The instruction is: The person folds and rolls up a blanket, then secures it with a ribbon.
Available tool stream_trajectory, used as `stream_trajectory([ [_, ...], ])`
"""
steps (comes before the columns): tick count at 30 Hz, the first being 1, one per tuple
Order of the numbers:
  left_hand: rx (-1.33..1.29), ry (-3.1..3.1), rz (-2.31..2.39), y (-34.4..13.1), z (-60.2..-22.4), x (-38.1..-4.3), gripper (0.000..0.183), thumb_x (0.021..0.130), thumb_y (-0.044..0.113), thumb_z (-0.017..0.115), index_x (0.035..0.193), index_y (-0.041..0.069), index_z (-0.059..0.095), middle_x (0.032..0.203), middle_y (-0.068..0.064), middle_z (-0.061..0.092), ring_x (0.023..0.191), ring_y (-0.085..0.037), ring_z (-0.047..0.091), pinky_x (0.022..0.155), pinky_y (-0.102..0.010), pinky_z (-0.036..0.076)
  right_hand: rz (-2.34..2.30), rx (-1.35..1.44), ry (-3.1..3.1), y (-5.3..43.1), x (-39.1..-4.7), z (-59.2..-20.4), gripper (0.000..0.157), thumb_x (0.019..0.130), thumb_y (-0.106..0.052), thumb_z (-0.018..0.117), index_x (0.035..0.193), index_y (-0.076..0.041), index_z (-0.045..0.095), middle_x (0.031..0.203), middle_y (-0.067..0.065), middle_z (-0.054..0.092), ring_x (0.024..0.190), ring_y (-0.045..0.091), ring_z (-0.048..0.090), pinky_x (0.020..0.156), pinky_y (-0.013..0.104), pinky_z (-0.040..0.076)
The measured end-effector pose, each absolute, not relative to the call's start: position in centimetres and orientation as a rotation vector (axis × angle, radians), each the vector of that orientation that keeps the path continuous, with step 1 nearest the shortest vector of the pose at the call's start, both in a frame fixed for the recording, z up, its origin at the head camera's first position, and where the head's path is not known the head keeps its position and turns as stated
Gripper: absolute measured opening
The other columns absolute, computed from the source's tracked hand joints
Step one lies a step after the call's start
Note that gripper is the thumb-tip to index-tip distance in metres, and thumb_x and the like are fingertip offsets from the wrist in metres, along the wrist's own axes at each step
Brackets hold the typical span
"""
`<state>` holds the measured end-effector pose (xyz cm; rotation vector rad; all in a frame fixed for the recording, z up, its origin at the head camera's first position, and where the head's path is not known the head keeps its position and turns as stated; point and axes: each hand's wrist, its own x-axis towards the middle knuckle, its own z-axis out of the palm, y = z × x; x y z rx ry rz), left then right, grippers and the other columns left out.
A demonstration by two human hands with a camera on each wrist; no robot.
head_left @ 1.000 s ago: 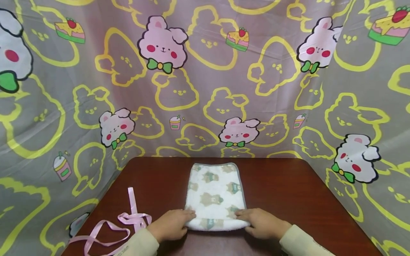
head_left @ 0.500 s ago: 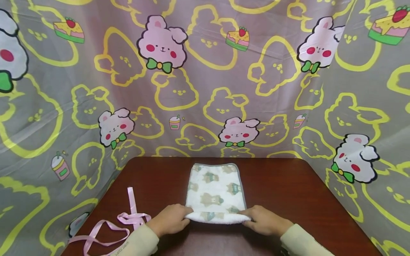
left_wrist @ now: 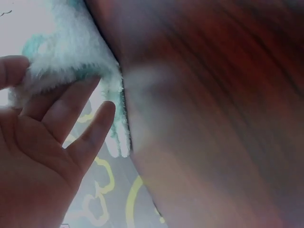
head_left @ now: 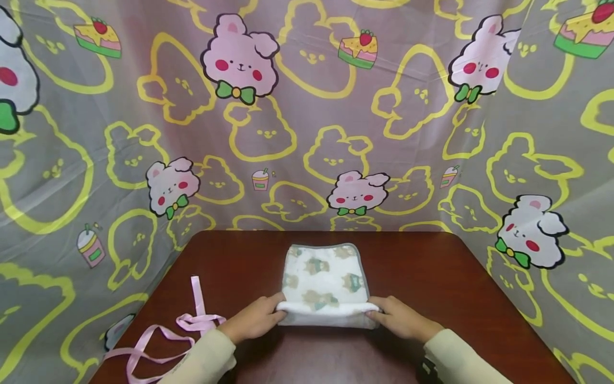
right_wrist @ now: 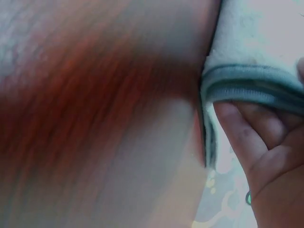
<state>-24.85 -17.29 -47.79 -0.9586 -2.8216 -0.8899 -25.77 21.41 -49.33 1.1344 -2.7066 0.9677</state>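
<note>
A white fluffy towel (head_left: 316, 277) with brown bears and a grey edge band lies on the table, its near end turned up into a fold. My left hand (head_left: 256, 318) pinches the left end of that fold, and my right hand (head_left: 400, 318) pinches the right end. In the left wrist view the thumb (left_wrist: 13, 70) is over the fluffy cloth and the other fingers are under it. The right wrist view shows the grey-bound edge of the towel (right_wrist: 256, 78) curving over the fingers of my right hand (right_wrist: 266, 147).
A loosely looped pink ribbon (head_left: 160, 341) lies on the left of the dark reddish-brown table (head_left: 431, 277). A curtain (head_left: 307, 117) printed with rabbits and yellow outlines surrounds the table at the back and sides.
Both hands have moved away from me, rolling the towel's near end up and forward. The towel's flat part is shorter now. The ribbon stays where it was.
</note>
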Motion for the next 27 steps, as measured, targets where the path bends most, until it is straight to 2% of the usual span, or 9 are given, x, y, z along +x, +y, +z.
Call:
stream_trajectory([
  [7,-0.918,-2.814,-1.002,-17.3,-48.0,-25.3,0.009,0.096,0.024,0.059,0.095,0.016,0.055,0.072,0.011,0.054,0.067,-0.007,0.052,0.061,-0.027,0.043,1.072,1.039,-2.714,21.6,-26.0,-49.4,0.005,0.099,-0.025,0.057,0.094,-0.025,0.058,0.068,-0.017,0.046,0.059,0.0,0.044,0.053,0.023,0.04],
  [11,-0.895,-2.804,-1.048,-17.2,-48.2,-25.9,0.009,0.096,0.021,0.06,0.096,0.014,0.055,0.072,0.009,0.051,0.069,-0.009,0.05,0.062,-0.027,0.041,1.076,0.999,-2.697,21.7,-26.1,-49.5,0.005,0.099,-0.025,0.057,0.096,-0.023,0.059,0.072,-0.015,0.051,0.067,0.002,0.049,0.059,0.024,0.042],
  [19,-0.849,-2.803,-1.248,-16.9,-47.8,-26.0,0.01,0.095,0.019,0.06,0.093,0.011,0.055,0.072,0.006,0.05,0.065,-0.009,0.047,0.057,-0.026,0.038,1.146,0.922,-2.716,21.7,-26.6,-49.1,0.011,0.098,-0.032,0.057,0.094,-0.022,0.06,0.077,-0.012,0.056,0.074,0.006,0.052,0.064,0.026,0.043],
  [27,-0.779,-2.849,-1.255,-16.7,-48.8,-26.2,0.011,0.094,0.018,0.059,0.093,0.009,0.054,0.071,0.002,0.051,0.06,-0.011,0.048,0.053,-0.028,0.042,1.239,0.914,-2.792,21.4,-27.1,-49.6,0.022,0.1,-0.032,0.055,0.103,-0.011,0.062,0.084,-0.005,0.061,0.073,0.007,0.057,0.062,0.028,0.049],
])
